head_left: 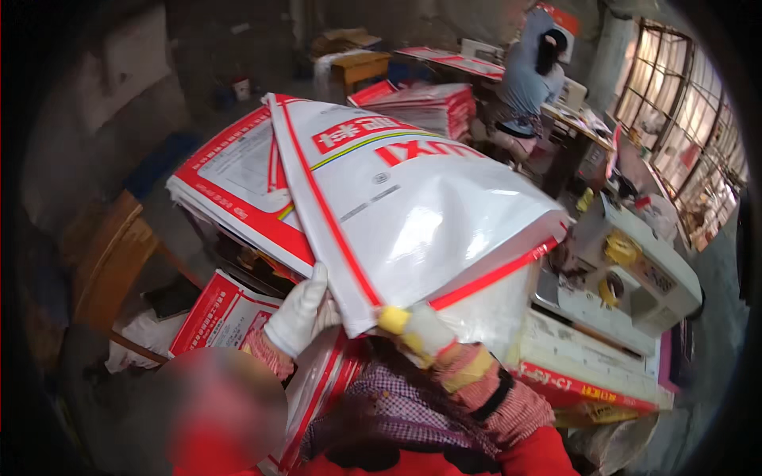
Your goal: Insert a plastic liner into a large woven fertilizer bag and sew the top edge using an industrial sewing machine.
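A large white woven sack [413, 214] with red borders and printing spreads bulging in front of me, its near corner pointing at my body. My right hand [417, 329], in a white glove with yellow fingertips, closes on the sack's near edge. At the left side of that corner is my left hand [295, 319] in a white glove, one finger stretched up along the sack's edge; its other fingers are partly hidden. Beneath the sack lies a stack of similar flat sacks [230, 170]. Another red-and-white sack [226, 317] rests lower, left of my left hand.
A sewing machine [635, 262] stands on a table at right. A wooden chair [119, 254] is at left. Farther back are a sack pile [429, 107], a wooden stool [361, 70] and a person [530, 79] seated at another worktable. A barred window [683, 103] lies far right.
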`<state>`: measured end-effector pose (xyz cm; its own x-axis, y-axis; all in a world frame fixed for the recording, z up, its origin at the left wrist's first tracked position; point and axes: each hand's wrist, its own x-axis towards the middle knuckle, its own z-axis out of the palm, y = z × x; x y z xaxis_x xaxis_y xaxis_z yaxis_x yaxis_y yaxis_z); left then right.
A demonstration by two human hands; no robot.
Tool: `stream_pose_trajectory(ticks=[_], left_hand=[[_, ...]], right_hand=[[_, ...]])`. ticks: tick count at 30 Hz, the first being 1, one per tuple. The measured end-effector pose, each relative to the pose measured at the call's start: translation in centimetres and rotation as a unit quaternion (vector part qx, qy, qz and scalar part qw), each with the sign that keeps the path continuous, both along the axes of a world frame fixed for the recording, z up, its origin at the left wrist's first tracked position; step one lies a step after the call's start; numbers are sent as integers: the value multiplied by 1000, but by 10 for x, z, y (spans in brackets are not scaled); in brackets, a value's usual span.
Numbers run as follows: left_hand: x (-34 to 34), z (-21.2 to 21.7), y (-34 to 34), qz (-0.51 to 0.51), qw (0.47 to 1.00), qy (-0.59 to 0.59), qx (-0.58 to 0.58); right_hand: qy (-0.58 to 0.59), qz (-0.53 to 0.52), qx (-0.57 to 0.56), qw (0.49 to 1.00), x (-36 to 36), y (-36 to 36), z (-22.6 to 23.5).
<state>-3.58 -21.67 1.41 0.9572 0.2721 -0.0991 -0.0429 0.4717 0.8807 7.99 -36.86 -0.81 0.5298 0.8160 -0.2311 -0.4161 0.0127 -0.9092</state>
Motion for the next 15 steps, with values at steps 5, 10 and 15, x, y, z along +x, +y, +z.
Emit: stream_pose_trajectory(ticks=[5,10,15], left_hand=[[0,-53,36,133,987,1,89],[-49,-59,64,148,986,-9,76],[-183,-86,46,212,967,2,144]], right_hand=[[123,248,34,960,-8,-8,-12],[238,-6,284,929,71,-94,-44],[239,-164,199,936,81,-103,-56]])
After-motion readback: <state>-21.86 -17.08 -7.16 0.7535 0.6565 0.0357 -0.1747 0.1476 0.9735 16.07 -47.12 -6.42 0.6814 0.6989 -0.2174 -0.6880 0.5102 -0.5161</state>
